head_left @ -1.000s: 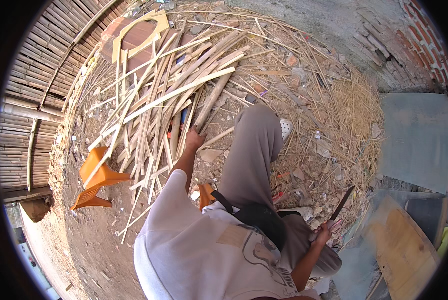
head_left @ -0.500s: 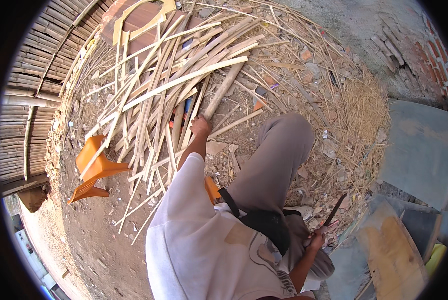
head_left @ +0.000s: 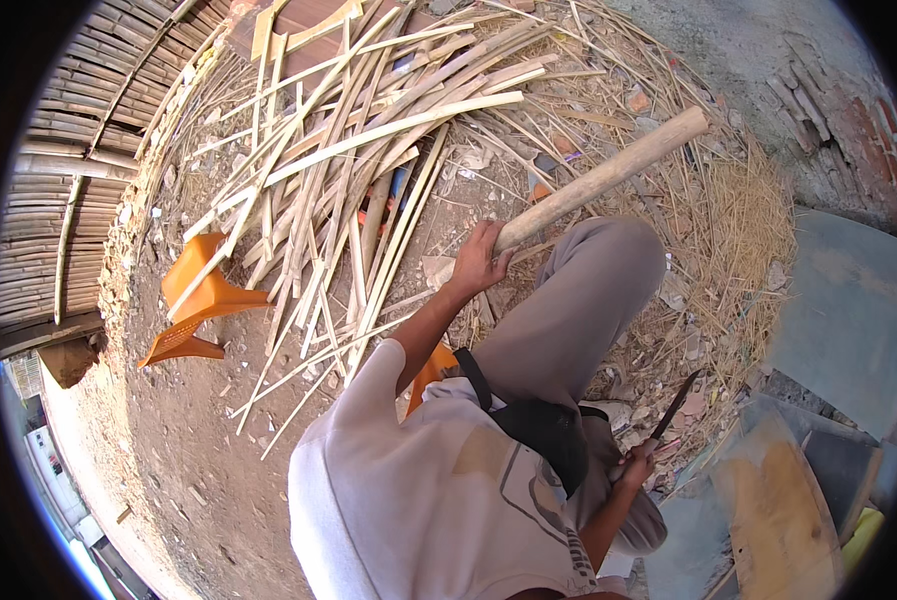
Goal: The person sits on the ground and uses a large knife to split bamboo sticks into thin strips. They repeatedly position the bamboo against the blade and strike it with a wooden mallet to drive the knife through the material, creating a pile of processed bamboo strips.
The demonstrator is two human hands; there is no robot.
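While bare dirt lies open at lower left, the pile of split bamboo strips (head_left: pixel 368 150) crowds the ground ahead, with an orange plastic chair (head_left: pixel 203 300) tipped at its left edge. The left hand (head_left: pixel 480 262) grips one end of a thick bamboo pole (head_left: pixel 608 175), whose long axis rises up and to the right above the bent knee. The right hand (head_left: pixel 636 462) clasps a dark knife (head_left: pixel 674 406), blade pointing up-right.
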